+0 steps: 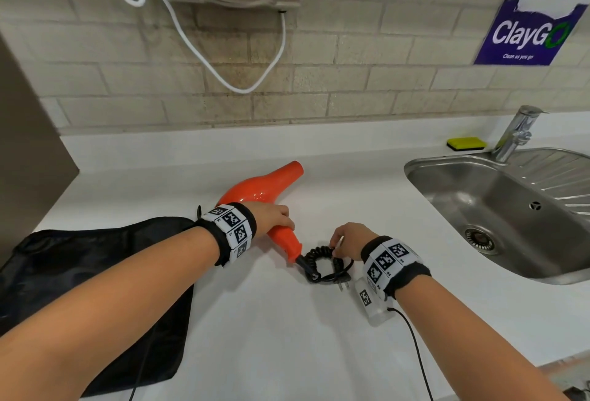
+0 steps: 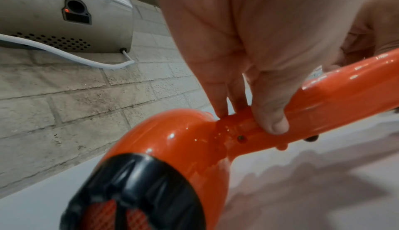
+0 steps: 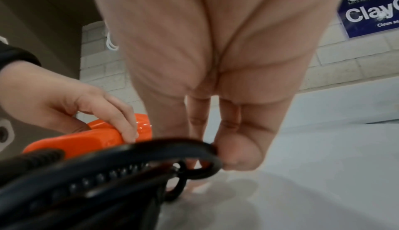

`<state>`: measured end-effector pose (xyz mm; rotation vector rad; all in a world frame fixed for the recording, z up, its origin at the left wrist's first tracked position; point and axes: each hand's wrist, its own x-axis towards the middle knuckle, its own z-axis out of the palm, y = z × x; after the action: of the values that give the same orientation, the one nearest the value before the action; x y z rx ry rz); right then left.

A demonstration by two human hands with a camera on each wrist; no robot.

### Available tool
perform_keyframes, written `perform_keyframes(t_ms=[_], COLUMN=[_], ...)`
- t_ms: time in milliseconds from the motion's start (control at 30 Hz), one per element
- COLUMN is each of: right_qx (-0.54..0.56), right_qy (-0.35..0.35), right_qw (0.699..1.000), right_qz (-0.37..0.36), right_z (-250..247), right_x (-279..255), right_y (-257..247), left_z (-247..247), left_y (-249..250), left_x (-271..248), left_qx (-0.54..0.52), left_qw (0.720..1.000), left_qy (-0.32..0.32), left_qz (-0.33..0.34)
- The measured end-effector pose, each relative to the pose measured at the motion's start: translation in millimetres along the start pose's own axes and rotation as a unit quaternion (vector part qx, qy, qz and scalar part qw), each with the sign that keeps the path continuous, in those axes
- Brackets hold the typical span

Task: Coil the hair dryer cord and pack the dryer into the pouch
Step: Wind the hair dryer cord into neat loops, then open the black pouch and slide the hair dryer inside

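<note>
Pouch: black pouch (image 1: 95, 289) lies flat at the far left of the white tabletop (image 1: 271, 336), under the left forearm, its mouth edge just beside the dryer's body.
Hair dryer: orange hair dryer (image 1: 255, 188) on its side on the tabletop right of the pouch, nozzle aimed away toward the brick wall, handle running back toward the person; the black intake grille shows close up in the left wrist view.
Left hand: left hand (image 1: 271, 217) is down on the dryer's handle; its fingers (image 2: 270, 107) curl round the handle near the body, thumb on one side, the rest on the other.
Cord: black cord (image 1: 322, 261) bunched in a tight loop at the handle's end, spiral part and straight part together, on the tabletop between the two hands.
Plug: plug (image 1: 343, 284) rests at the near edge of the loop, prongs pointing toward the person.
Right hand: right hand (image 1: 349, 239) sits over the loop's right side; thumb and fingers (image 3: 237, 153) pinch a strand of cord.
Sink: steel sink (image 1: 447, 183) set into the tabletop well to the right, tap (image 1: 517, 132) behind it.
Sponge: yellow sponge (image 1: 466, 143) on the ledge just left of the tap.
Sign: blue ClayGo sign (image 1: 530, 27) on the wall, upper right.
</note>
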<state>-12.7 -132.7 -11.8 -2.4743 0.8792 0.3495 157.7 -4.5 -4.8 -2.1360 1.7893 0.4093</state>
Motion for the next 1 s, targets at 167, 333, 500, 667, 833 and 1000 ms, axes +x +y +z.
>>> perform_keyframes(t_ms=[167, 333, 500, 667, 833, 1000], right_qx=[0.016, 0.017, 0.001, -0.038, -0.072, -0.082], right_qy=[-0.001, -0.008, -0.027, -0.042, -0.040, -0.046], right_qw=[1.000, 1.000, 0.999, 0.998, 0.995, 0.992], right_qz=[-0.003, -0.013, -0.023, -0.040, -0.054, -0.082], right_z=[0, -1, -2, -5, -4, -3], right_x=[0, 1, 4, 5, 3, -3], right_y=[1, 2, 4, 2, 3, 3], left_z=[6, 7, 11, 21, 27, 33], left_y=[2, 9, 21, 27, 38, 49], left_x=[-1, -1, -5, -11, -18, -28], left_qx=[-0.051, -0.082, -0.106, -0.136, -0.110, -0.179], left_qw=[0.995, 0.992, 0.979, 0.971, 0.959, 0.944], left_qy=[0.064, 0.087, 0.123, 0.143, 0.179, 0.184], left_qz=[-0.048, -0.051, -0.123, -0.131, -0.191, -0.207])
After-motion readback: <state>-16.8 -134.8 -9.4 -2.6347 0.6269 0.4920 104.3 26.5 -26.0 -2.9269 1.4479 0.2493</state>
